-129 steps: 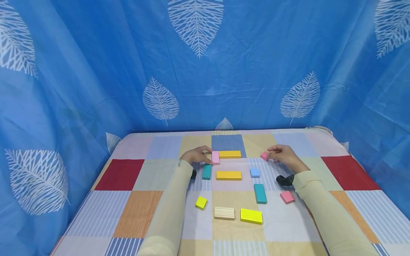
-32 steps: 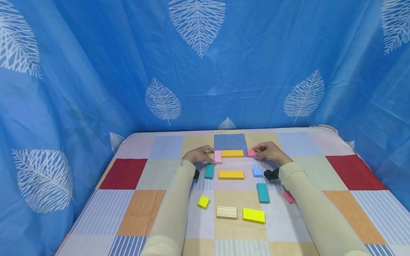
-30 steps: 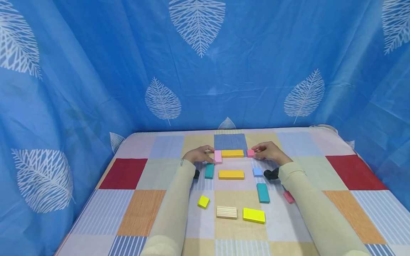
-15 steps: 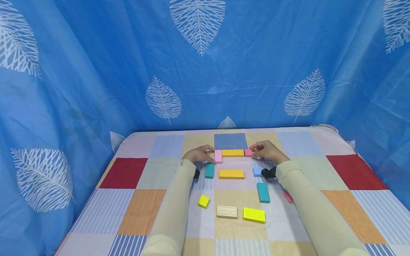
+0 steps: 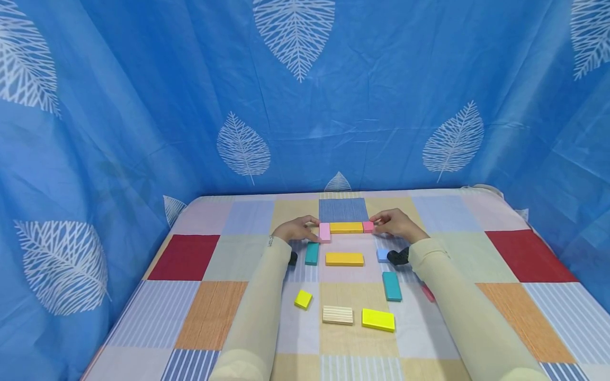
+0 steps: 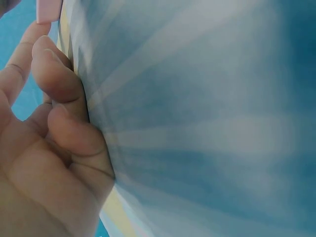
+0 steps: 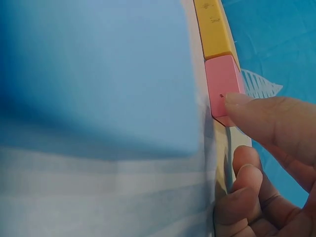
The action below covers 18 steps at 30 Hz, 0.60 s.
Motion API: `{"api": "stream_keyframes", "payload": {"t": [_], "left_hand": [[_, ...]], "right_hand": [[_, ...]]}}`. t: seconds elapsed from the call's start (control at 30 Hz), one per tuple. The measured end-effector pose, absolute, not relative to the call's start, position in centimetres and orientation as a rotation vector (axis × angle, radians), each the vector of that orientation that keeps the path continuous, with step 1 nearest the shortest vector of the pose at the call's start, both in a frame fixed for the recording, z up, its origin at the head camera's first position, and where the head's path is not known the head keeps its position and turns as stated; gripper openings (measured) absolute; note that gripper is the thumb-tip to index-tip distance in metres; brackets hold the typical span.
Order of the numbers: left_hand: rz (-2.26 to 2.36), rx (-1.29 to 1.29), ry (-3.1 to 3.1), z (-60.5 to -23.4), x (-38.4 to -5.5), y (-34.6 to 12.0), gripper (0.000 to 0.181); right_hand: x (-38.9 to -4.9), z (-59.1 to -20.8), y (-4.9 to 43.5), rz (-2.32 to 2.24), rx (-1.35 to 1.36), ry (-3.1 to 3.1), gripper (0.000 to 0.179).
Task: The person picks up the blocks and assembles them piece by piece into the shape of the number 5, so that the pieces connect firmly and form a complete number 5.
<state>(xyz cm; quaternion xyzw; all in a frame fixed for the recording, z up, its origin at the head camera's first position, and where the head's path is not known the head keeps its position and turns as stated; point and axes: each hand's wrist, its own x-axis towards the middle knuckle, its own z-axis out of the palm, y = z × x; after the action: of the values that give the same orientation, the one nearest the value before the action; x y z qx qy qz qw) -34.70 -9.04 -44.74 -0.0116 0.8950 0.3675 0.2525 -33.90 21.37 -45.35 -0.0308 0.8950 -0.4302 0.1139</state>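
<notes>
In the head view my left hand pinches a light pink wooden block at its left side, index finger at the far corner and thumb at the near one. An orange-yellow block lies against its right side. At that block's other end my right hand holds a small deep-pink block. The right wrist view shows the right thumb on the pink block's near face, with its end against the yellow one. A fingertip meets the light pink block in the left wrist view.
Nearer on the patchwork cloth lie another orange-yellow block, teal blocks, a blue block, yellow blocks and a ridged wooden block. The right sleeve partly hides another pink block. A blue curtain hangs behind.
My right hand has brought the small pink block leftward across the cloth, closing the gap to the far yellow block's right end. My left hand keeps its hold on the light pink block.
</notes>
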Motion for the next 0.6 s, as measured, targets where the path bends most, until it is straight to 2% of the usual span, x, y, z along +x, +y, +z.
{"api": "stream_keyframes", "payload": {"t": [0.6], "left_hand": [[1.000, -0.047, 2.422, -44.62, -34.92, -8.96, 0.058]], "right_hand": [[-33.82, -44.96, 20.92, -1.226, -0.074, 2.635, 0.040]]}}
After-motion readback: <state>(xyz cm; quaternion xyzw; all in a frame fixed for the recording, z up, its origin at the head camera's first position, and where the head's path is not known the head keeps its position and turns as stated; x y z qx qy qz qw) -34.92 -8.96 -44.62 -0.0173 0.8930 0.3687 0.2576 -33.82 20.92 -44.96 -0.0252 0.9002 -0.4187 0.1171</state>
